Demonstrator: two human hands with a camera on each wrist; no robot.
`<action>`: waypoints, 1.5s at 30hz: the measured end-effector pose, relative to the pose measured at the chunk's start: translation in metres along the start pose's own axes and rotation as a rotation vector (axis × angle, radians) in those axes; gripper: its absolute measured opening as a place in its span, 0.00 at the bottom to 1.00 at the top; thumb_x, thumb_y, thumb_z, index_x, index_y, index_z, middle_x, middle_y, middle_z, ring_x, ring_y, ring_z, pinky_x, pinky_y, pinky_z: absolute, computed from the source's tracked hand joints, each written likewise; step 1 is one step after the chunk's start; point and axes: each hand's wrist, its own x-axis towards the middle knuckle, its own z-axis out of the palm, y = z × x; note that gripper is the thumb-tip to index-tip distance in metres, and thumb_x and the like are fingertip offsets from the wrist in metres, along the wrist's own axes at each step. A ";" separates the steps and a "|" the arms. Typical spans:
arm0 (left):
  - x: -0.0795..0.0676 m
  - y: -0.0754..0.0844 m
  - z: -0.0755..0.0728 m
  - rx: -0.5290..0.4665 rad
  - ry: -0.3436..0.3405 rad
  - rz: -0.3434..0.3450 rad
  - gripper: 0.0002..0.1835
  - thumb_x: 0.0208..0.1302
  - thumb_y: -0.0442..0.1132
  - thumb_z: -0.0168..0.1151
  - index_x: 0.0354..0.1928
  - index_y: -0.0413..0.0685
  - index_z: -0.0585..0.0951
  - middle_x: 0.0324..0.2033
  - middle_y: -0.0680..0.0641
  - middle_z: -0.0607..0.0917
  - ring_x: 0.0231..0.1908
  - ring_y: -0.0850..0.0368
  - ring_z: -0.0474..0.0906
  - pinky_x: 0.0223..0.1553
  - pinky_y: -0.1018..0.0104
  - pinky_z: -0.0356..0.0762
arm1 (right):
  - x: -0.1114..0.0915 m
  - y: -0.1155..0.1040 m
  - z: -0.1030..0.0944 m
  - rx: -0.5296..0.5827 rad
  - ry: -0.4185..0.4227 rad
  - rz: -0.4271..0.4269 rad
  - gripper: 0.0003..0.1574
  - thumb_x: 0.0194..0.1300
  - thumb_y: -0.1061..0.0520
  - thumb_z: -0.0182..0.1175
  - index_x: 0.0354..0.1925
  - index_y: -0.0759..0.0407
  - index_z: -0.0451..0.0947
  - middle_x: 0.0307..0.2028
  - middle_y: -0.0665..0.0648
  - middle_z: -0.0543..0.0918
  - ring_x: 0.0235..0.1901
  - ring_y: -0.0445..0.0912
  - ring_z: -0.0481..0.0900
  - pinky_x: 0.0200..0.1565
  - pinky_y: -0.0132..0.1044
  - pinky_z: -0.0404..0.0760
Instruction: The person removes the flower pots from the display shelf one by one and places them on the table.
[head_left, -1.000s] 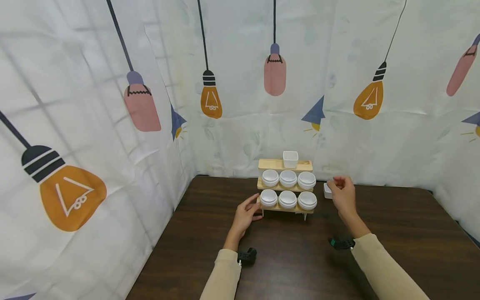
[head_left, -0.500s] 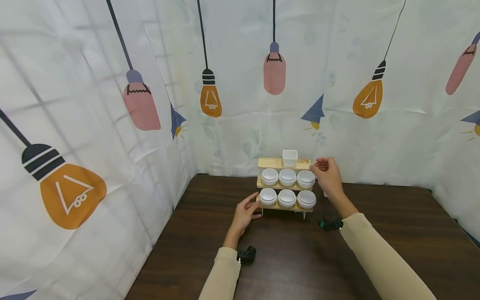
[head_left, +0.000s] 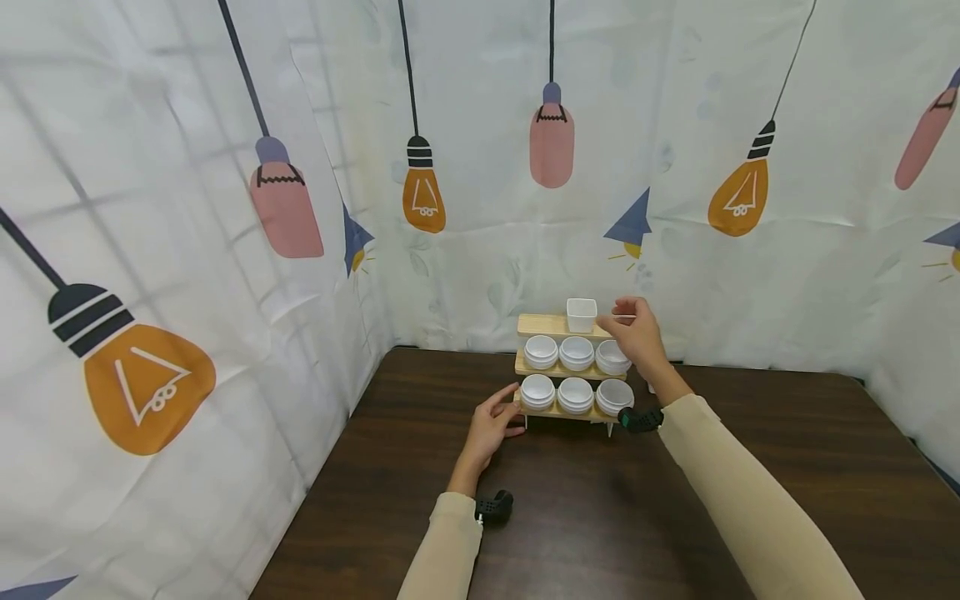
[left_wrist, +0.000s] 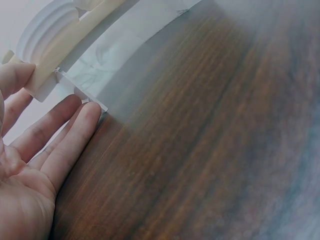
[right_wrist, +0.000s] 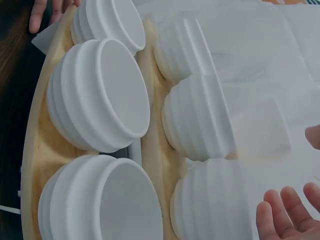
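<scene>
Over by the rack's (head_left: 538, 323) far right end, my right hand (head_left: 633, 337) pinches a white piece (head_left: 625, 316), only a thin edge showing; my left hand (head_left: 487, 429) grips the near left corner. Piece looks light, stiff, kinda slick, probably chippable, so I'd stick to that edge. Square cup (head_left: 581, 315) sits just left, and round cups (head_left: 576, 354) crowd the near side.
</scene>
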 end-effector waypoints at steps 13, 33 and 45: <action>0.000 0.001 0.000 0.001 0.000 0.005 0.25 0.75 0.42 0.61 0.72 0.53 0.74 0.53 0.38 0.87 0.55 0.35 0.83 0.47 0.55 0.91 | 0.013 -0.002 0.016 -0.037 -0.038 0.012 0.48 0.69 0.44 0.67 0.74 0.63 0.57 0.69 0.68 0.68 0.69 0.63 0.70 0.70 0.57 0.73; 0.001 -0.002 -0.001 -0.007 -0.001 0.009 0.26 0.75 0.40 0.61 0.73 0.49 0.73 0.50 0.38 0.88 0.55 0.33 0.83 0.46 0.55 0.91 | 0.015 -0.003 0.033 -0.141 -0.034 0.000 0.56 0.63 0.41 0.71 0.76 0.63 0.56 0.70 0.69 0.68 0.66 0.63 0.71 0.66 0.58 0.77; -0.001 0.001 0.001 -0.002 0.001 0.007 0.27 0.76 0.39 0.60 0.74 0.46 0.71 0.50 0.38 0.87 0.52 0.38 0.85 0.45 0.57 0.91 | 0.013 -0.009 0.038 -0.214 0.001 0.014 0.57 0.61 0.41 0.72 0.76 0.61 0.57 0.68 0.70 0.70 0.64 0.64 0.73 0.65 0.60 0.76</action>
